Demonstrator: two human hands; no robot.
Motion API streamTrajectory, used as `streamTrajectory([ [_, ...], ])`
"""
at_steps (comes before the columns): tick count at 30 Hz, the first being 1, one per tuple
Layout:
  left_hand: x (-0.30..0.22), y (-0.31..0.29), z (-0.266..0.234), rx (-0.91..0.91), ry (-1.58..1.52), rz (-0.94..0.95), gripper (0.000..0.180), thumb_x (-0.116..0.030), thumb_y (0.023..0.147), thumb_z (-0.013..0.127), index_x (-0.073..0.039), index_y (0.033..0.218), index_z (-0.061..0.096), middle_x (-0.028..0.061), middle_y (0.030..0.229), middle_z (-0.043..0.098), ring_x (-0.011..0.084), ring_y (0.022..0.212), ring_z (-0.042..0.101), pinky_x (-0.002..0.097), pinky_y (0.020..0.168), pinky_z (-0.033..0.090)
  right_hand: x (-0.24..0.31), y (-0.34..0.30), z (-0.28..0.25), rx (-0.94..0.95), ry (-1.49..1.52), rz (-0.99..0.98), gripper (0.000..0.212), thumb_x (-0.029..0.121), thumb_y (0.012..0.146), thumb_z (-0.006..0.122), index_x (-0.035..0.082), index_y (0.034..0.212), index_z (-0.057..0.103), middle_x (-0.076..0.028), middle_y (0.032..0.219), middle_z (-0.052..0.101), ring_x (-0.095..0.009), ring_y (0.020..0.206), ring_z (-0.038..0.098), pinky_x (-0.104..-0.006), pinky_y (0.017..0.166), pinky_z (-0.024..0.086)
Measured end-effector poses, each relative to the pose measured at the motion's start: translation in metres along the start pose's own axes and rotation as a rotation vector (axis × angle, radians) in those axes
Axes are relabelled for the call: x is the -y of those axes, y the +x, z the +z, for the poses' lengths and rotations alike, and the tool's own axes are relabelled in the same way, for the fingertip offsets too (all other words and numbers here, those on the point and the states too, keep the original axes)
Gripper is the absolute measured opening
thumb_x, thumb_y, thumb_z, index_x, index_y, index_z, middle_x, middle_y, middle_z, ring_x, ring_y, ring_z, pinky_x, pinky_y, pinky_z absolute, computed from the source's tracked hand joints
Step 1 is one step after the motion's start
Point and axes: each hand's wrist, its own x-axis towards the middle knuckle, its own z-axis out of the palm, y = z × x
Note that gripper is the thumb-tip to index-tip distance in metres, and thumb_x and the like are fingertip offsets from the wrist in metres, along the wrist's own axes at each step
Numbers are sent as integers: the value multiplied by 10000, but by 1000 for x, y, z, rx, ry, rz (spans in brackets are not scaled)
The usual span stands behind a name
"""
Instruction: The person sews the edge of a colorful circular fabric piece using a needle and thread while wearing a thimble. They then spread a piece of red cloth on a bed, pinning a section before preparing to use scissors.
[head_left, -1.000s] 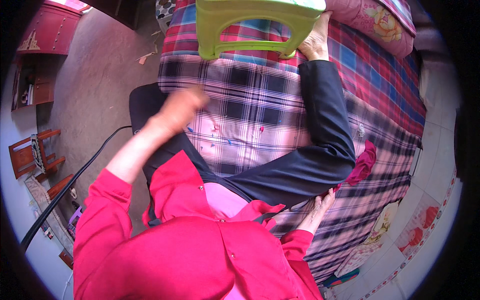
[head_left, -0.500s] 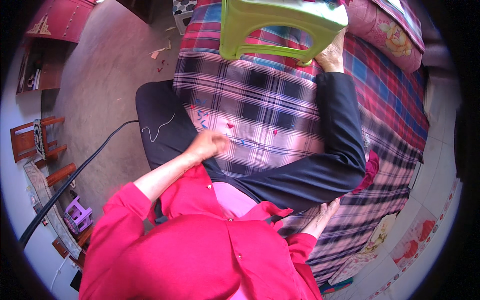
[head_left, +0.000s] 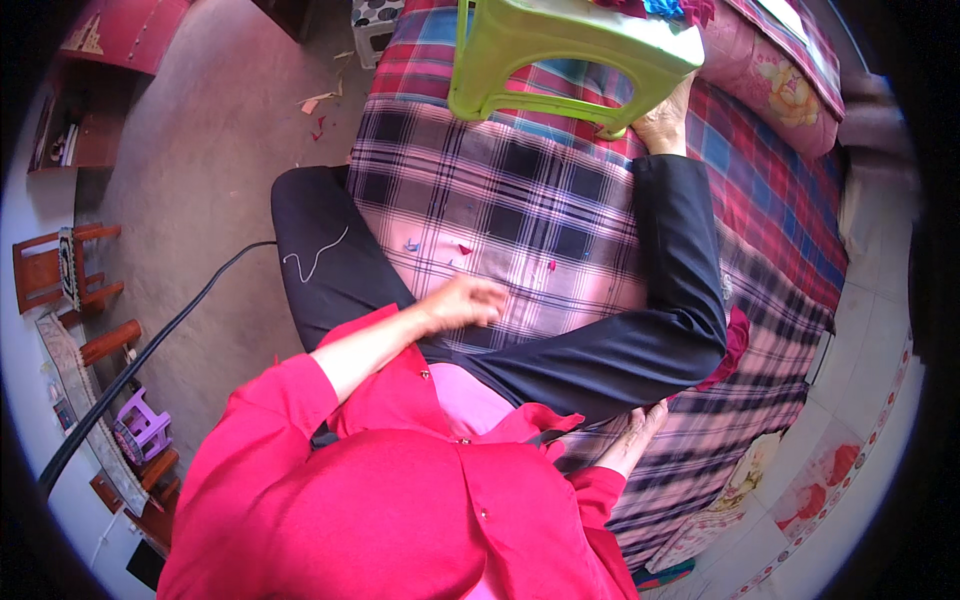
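Plaid cloth (head_left: 520, 220): pink, black and white checks, spread flat over the person's lap and running up onto the bed; this is what the left hand is working on.
Left fingers (head_left: 490, 296): loosely curled, tips resting down on the cloth near its lower edge. Honestly can't tell if they're pinching anything, it's a bit blurred there.
Left hand (head_left: 462, 303): lies on the cloth right where it meets the black trouser leg, red sleeve pushed back, bare forearm coming in from the lower left.
Right fingers (head_left: 648, 418): bent and pressed against the edge of the plaid bedding, down by the person's right hip. Whether they actually grip a fold, can't say.
Right hand (head_left: 632, 438): mostly tucked beside the red shirt, only partly showing.
Small bits on the cloth (head_left: 465, 248): a few tiny red and blue scraps just above the left hand, near it but not touching.
Black trousers (head_left: 640, 340): one leg bends around the right side of the cloth, the other pokes out on the left with a white thread (head_left: 315, 258) lying on it.
Bare foot (head_left: 665, 120): at the far end of the right leg, touching the green stool.
Green stool (head_left: 560, 55): plastic, standing on the bed at the top, well apart from both hands.
Pink pillow (head_left: 775, 85): floral, just right of the stool.
Floor (head_left: 200, 180): grey, with a black cable (head_left: 150, 350) crossing it on the left.
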Motion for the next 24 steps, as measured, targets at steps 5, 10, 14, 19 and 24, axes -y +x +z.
streamTrajectory([
  [5, -91, -19, -173, -1549, 17, 734, 355, -92, 903, 558, 55, 1223, 602, 167, 1195, 649, 225, 1069, 618, 373, 950, 484, 9, -7, -19, -60, 15, -26, 317, 162, 892, 641, -15, 1155, 630, -116, 1050, 658, -265, 909, 629, -374, 817, 525],
  [10, -125, 6, -71, -1221, 489, 651, 155, -63, 868, 577, -10, 941, 704, 87, 879, 713, 169, 805, 657, 308, 739, 521, 12, -11, -34, -66, 57, -13, 316, 174, 890, 645, -17, 1141, 634, -118, 1040, 658, -269, 900, 629, -376, 808, 527],
  [14, -38, 70, 55, -199, 303, 545, 195, -98, 864, 596, -15, 1012, 691, 114, 937, 704, 217, 925, 670, 351, 835, 522, 11, -22, -20, -38, 46, 24, 316, 183, 888, 649, -19, 1130, 638, -119, 1032, 658, -271, 893, 629, -377, 801, 528],
  [19, -35, 76, 36, -246, 163, 474, 317, -56, 871, 642, -38, 1187, 657, 83, 1077, 700, 196, 1041, 643, 324, 927, 502, 51, -26, -40, -151, 98, -93, 316, 195, 885, 653, -22, 1115, 643, -121, 1023, 658, -275, 883, 629, -379, 792, 530],
  [24, -121, 12, -155, -1530, 279, 400, 245, 63, 839, 574, 11, 1044, 696, 125, 989, 713, 222, 918, 672, 340, 831, 523, 150, -41, -77, -395, -99, -644, 304, 204, 883, 618, -76, 994, 661, -167, 943, 670, -322, 829, 653, -437, 766, 550],
])
